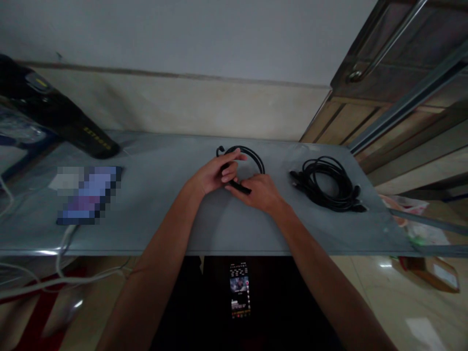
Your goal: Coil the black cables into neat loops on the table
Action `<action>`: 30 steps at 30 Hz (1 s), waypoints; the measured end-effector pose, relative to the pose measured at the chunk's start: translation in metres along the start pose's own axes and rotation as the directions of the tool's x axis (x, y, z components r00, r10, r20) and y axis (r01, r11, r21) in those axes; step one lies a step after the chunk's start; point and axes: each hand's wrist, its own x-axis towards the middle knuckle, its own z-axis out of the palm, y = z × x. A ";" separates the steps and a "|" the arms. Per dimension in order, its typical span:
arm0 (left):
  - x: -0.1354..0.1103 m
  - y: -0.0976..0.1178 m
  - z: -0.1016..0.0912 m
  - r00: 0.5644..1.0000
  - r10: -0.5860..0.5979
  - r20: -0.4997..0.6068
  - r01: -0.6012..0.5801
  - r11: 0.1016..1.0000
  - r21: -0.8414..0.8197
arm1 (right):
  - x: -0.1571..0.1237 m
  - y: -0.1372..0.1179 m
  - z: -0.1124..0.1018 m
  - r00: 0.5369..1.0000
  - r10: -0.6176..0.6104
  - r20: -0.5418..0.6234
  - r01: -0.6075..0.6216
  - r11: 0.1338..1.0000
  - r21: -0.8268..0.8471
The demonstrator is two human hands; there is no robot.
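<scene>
Gripping black cable in left hand and right hand, blurry yellow lettering on dark cylinder

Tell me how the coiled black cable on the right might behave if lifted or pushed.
The coiled black cable would probably flex, since its slim strands curve into loops. Its protruding ends may dangle. Lying flat, it seems unlikely to roll.

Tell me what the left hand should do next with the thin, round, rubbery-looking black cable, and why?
Maybe the left hand should curl its outstretched finger around the black cable, with the right hand gripping it too. That finger points out while the other fingers I can see bend, and the cable arches beyond both hands, so a fuller grip could hold it steadier.
</scene>
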 end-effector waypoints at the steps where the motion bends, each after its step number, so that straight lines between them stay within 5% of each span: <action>1: 0.002 -0.001 -0.001 0.999 -0.006 -0.037 0.005 1.000 -0.010 | 0.000 0.001 0.001 1.000 0.002 -0.004 -0.002 1.000 -0.002; 11: 0.007 0.003 -0.011 0.967 -0.137 -0.214 0.096 0.977 -0.192 | -0.005 0.004 -0.001 0.992 -0.091 -0.090 0.094 0.995 0.027; 22: 0.009 0.003 -0.017 0.964 0.023 -0.265 -0.073 0.980 -0.183 | -0.002 0.004 -0.002 0.988 -0.109 -0.107 0.108 0.994 -0.016; 30: 0.003 0.010 -0.013 0.945 0.212 -0.249 -0.287 0.902 -0.323 | 0.003 0.000 -0.005 0.995 -0.095 0.025 0.095 0.995 -0.007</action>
